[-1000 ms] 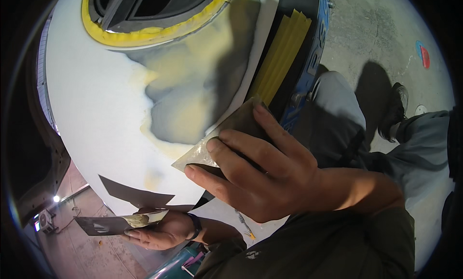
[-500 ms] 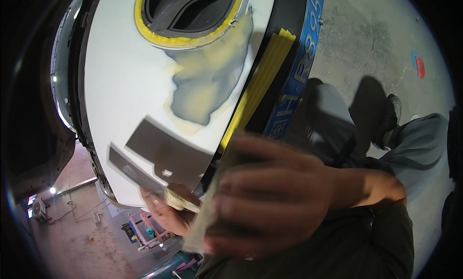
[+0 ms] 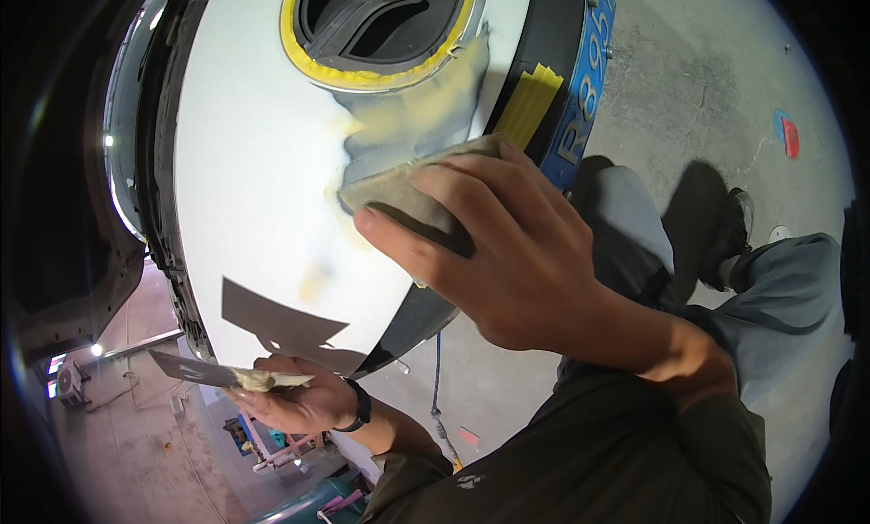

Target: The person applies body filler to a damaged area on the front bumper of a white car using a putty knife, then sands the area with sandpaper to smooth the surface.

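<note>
Behind is a curved white car panel [image 3: 245, 180]. The right hand [image 3: 512, 239] grips a flat tan scraper [image 3: 394, 189] under its fingers; the left hand [image 3: 308, 406] holds a thin gray plate [image 3: 192, 370] with cream paste [image 3: 255, 380].

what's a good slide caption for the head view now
Right hand holding a flat spreader over a grey-and-yellow patch on a white panel, left hand holding a plate bearing pale paste.

Head cam: left fisheye of a pair, near the white panel [image 3: 272, 180], facing down onto it.
</note>
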### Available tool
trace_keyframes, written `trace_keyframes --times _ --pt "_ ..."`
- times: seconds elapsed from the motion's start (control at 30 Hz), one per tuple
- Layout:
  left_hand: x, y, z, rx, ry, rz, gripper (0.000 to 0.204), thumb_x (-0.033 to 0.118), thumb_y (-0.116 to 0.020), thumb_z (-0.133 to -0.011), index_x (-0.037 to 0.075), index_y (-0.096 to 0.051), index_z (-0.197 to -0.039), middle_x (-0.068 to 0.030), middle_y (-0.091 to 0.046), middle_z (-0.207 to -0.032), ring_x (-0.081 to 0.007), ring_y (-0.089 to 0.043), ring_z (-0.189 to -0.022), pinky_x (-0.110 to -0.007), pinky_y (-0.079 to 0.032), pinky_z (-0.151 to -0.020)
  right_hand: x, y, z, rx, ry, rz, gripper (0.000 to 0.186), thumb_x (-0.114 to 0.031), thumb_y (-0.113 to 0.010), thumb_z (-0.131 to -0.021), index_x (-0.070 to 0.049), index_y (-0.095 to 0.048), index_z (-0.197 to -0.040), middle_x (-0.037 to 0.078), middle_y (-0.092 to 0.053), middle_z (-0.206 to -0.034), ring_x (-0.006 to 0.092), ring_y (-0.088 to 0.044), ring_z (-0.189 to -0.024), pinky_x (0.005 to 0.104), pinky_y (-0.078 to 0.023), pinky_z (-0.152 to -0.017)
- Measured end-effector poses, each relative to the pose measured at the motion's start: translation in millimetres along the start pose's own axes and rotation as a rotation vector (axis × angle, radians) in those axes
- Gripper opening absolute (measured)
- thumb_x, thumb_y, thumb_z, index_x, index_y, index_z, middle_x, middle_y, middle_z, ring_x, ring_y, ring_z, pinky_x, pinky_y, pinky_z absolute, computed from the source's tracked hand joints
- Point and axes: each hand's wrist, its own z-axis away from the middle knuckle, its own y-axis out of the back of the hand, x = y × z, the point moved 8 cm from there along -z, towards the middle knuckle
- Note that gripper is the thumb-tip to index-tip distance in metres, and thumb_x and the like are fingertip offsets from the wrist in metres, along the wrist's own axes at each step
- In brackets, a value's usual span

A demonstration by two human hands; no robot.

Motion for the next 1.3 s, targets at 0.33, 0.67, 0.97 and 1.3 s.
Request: trace_keyframes --times 0.33,0.67,0.97,1.3 --pt "-40.0 9.1 16.8 0.07 0.25 0.723 0.044 0.014 -0.057 -0.104 -0.006 -0.05 -0.143 -0.0263 -0.062 -0.123 -0.0296 -0.067 -0.099 -0.032 -0.056 -0.072 -11.5 -20.6 -2.1 0.144 -0.039 0.04 0.035 -0.031 -0.066 -0.091 -0.01 -0.07 -0.118 0.01 -0.062 -0.107 0.0293 -0.06 -0.105 0.062 -0.053 -0.093" --pt "-25.3 -1.1 20.6 0.013 0.304 0.528 0.039 0.032 -0.046 -0.105 -0.003 -0.052 -0.122 -0.0063 -0.047 -0.074 -0.0144 -0.044 -0.066 -0.027 -0.031 -0.059 -25.1 -23.3 31.3 0.005 0.012 -0.026 0.031 -0.031 -0.063 -0.094 -0.01 -0.073 -0.115 0.01 -0.069 -0.106 0.027 -0.065 -0.107 0.0617 -0.056 -0.095" --pt "-5.7 14.2 30.4 -0.014 -0.393 -0.318 0.062 -0.012 -0.074 -0.088 0.005 -0.051 -0.143 -0.0278 -0.06 -0.139 -0.0404 -0.067 -0.119 -0.045 -0.06 -0.095 -6.8 8.5 3.5 0.056 -0.071 0.056 0.027 -0.029 -0.077 -0.083 -0.026 -0.079 -0.11 0.004 -0.066 -0.098 0.0193 -0.067 -0.097 0.0442 -0.064 -0.083" --pt "-54.7 20.9 37.7 0.286 0.389 1.039 0.047 -0.008 -0.069 -0.093 0.002 -0.053 -0.137 -0.0281 -0.064 -0.129 -0.0403 -0.068 -0.107 -0.046 -0.06 -0.085 -5.0 -23.0 -10.1 0.228 -0.083 0.089 0.03 -0.028 -0.065 -0.091 -0.008 -0.073 -0.113 0.012 -0.066 -0.099 0.0293 -0.063 -0.097 0.0581 -0.057 -0.086"
